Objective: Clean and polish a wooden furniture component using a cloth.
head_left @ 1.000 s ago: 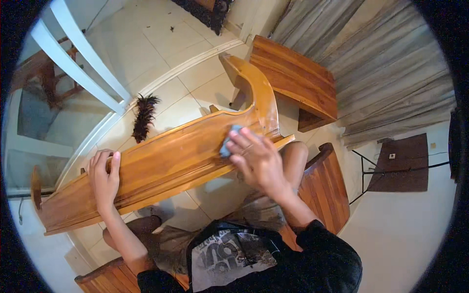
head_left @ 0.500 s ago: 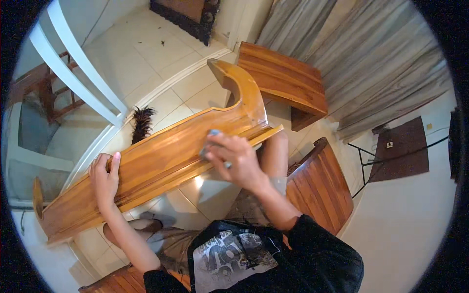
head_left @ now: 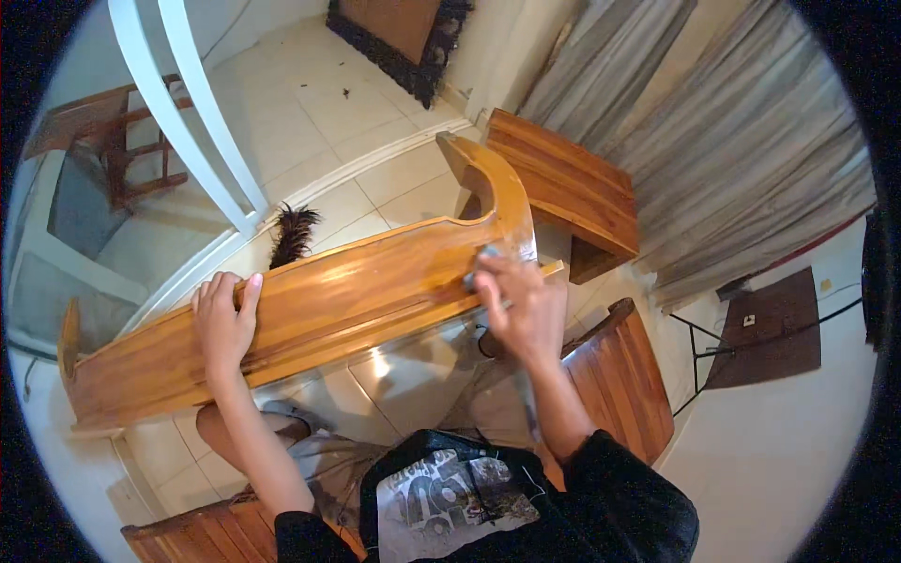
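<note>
A long, varnished wooden panel (head_left: 328, 281) with a curved, hooked end lies slantwise across my lap area. My left hand (head_left: 227, 319) holds the panel's far edge, fingers bent over it and thumb apart. Near the curved end, my right hand (head_left: 527, 305) is closed around a small blue-grey cloth (head_left: 472, 279) that presses on the panel's face. Motion blurs that hand, and most of the cloth is hidden by its fingers. A wet-looking sheen shows on the wood beside the cloth.
Beyond the panel stands a wooden bench (head_left: 563, 188), with a slatted wooden seat (head_left: 619, 380) to the right. A dark feather duster (head_left: 295, 235) is by the panel's far edge. Grey curtains (head_left: 713, 141) hang at the back right; a white frame (head_left: 178, 113) rises at the left.
My right hand has slid the cloth along the panel to the right, toward the curved end. My left hand keeps its hold on the far edge. The whole view has shifted slightly.
</note>
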A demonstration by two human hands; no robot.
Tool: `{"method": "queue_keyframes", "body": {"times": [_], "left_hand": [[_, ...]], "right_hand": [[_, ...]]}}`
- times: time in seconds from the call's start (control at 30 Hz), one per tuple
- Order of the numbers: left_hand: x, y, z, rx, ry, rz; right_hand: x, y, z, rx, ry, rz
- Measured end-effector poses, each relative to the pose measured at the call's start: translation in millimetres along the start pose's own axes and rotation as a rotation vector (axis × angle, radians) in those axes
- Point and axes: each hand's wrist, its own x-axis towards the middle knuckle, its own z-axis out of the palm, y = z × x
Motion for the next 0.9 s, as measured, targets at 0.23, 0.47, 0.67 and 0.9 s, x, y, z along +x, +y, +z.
{"method": "queue_keyframes", "body": {"times": [0.23,0.47,0.67,0.9], "left_hand": [[3.2,3.6,-3.9,-0.019,-0.07,-0.058],[-1.3,1.5,-1.1,-0.015,-0.052,-0.045],[2.6,5.1,-1.4,0.001,-0.074,-0.032],[3.1,0.7,-3.6,-0.03,-0.09,-0.037]], "right_hand": [[-9.2,-40.9,24.6,0.009,-0.131,-0.139],[23.1,31.7,-1.9,-0.183,0.016,0.154],[19.5,-46.2,68.7,-0.072,-0.01,-0.154],[33.5,-32.3,56.3,-0.024,-0.085,-0.125]]}}
